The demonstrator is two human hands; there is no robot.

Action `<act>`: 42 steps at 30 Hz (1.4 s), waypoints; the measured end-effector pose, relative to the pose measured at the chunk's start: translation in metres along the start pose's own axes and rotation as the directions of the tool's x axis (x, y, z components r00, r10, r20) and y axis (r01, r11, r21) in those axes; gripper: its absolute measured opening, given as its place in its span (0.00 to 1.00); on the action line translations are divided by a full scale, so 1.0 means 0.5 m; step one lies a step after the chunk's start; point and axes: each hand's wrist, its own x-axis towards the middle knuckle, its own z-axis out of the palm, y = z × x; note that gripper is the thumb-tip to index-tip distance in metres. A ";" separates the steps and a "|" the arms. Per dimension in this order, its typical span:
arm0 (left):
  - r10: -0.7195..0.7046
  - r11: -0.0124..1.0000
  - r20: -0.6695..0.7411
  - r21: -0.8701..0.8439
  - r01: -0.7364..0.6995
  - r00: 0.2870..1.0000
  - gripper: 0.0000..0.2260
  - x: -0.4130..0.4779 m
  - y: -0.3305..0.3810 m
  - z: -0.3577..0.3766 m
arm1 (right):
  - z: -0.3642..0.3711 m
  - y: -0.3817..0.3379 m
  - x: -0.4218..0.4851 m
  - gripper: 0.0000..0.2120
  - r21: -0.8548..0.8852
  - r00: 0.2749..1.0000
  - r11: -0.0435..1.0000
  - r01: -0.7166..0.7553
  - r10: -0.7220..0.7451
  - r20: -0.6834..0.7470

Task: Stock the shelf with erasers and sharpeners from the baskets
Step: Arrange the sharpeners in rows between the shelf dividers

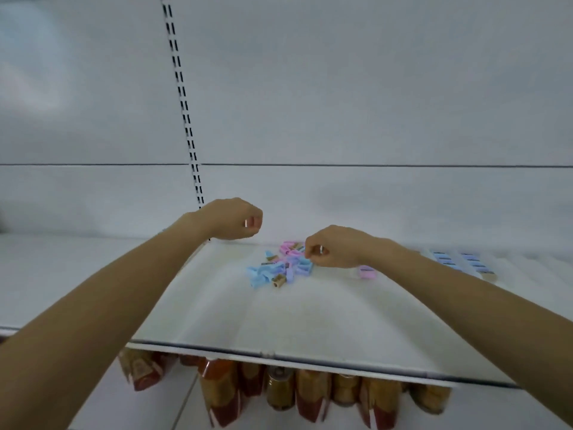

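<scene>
Right hand (331, 248) fingers pinch into the heaped sharpeners (280, 268) on the shelf (310, 321); left hand (231, 220) curled, contents indeterminate; recommend lifting singly, aligning rows.

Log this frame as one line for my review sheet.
phase: stocking shelf | left hand: curled, raised, contents unclear | right hand: curled at sharpener pile | erasers: rowed at right

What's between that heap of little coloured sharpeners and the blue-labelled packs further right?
In the head view, the right hand and one pink piece lying on the shelf by its wrist.
</scene>
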 end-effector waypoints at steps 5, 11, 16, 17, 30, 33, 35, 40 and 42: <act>0.067 0.998 0.112 -0.008 -0.067 0.991 0.08 -0.008 -0.049 0.033 | 0.004 -0.058 0.043 0.09 -0.054 0.991 0.995 -0.082 0.087 0.100; 0.186 0.982 0.240 -0.075 -0.172 0.953 0.11 -0.004 -0.085 0.100 | 0.018 -0.119 0.106 0.09 -0.063 0.972 0.990 -0.129 0.138 0.189; 0.217 0.973 0.240 -0.125 -0.192 0.946 0.16 0.016 -0.082 0.137 | 0.024 -0.120 0.156 0.08 -0.065 0.959 0.980 -0.190 0.199 0.200; 0.224 0.972 0.243 -0.126 -0.198 0.944 0.17 0.021 -0.078 0.142 | 0.025 -0.114 0.165 0.09 -0.053 0.958 0.977 -0.206 0.213 0.194; 0.193 0.968 0.193 -0.198 -0.155 0.962 0.11 0.069 -0.138 0.179 | 0.066 -0.053 0.286 0.09 0.119 0.964 0.968 -0.222 0.200 0.176; 0.201 0.961 0.184 -0.226 -0.157 0.962 0.12 0.067 -0.150 0.188 | 0.072 -0.053 0.302 0.11 0.147 0.954 0.965 -0.219 0.180 0.238; 0.206 0.949 0.160 -0.275 -0.156 0.965 0.12 0.062 -0.158 0.194 | 0.074 -0.053 0.307 0.11 0.146 0.953 0.966 -0.212 0.171 0.251; 0.193 0.903 0.061 -0.402 -0.153 0.979 0.09 0.057 -0.178 0.207 | 0.072 -0.061 0.299 0.13 0.163 0.966 0.973 -0.163 0.124 0.228; 0.197 0.894 0.032 -0.417 -0.166 0.980 0.09 0.063 -0.187 0.206 | 0.070 -0.065 0.292 0.15 0.168 0.978 0.975 -0.143 0.112 0.178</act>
